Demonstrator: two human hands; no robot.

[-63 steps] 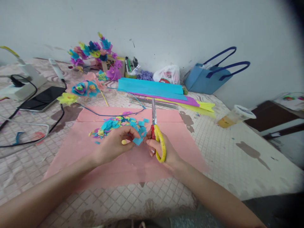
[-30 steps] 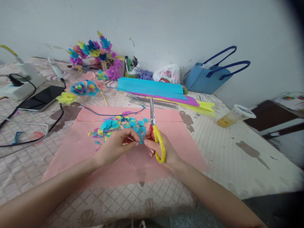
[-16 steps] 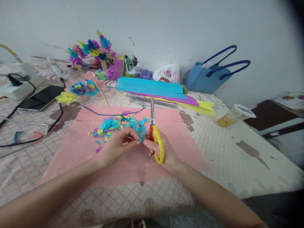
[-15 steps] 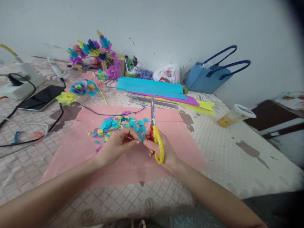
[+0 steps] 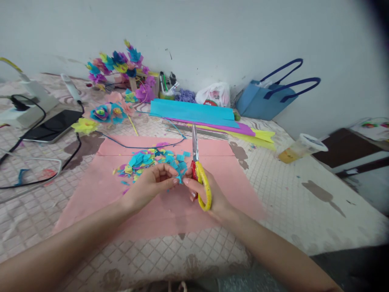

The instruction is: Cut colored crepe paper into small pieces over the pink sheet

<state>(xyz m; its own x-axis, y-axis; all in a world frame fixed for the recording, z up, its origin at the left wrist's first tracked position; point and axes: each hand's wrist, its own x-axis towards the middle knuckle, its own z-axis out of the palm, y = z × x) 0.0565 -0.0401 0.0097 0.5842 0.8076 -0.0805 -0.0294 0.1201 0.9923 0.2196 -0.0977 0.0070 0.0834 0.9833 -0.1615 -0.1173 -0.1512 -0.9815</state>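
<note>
Between my fingertips is a small blue paper piece [image 5: 180,178], pinched by my left hand [image 5: 156,180]. My right hand [image 5: 209,192] grips scissors [image 5: 203,184] with yellow and red handles, their blades closed and pointing away from me. The fingertips of that hand are right beside the blue piece; whether they touch it I cannot tell. Just beyond both hands lies a heap of cut paper scraps [image 5: 141,159] in blue, yellow and purple. Under everything is a pink paper sheet [image 5: 212,227] spread on the patterned tablecloth.
Behind the sheet lie blue crepe paper [image 5: 191,111], purple and yellow strips, and a blue wire [image 5: 130,146]. Paper flowers [image 5: 117,65], a phone [image 5: 54,125] and a power strip [image 5: 27,107] sit left. A blue bag [image 5: 264,99] and a plastic cup [image 5: 300,149] stand right.
My hands have drawn slightly apart at the fingertips, and more of the blue paper piece shows between them. The scissors have barely shifted.
</note>
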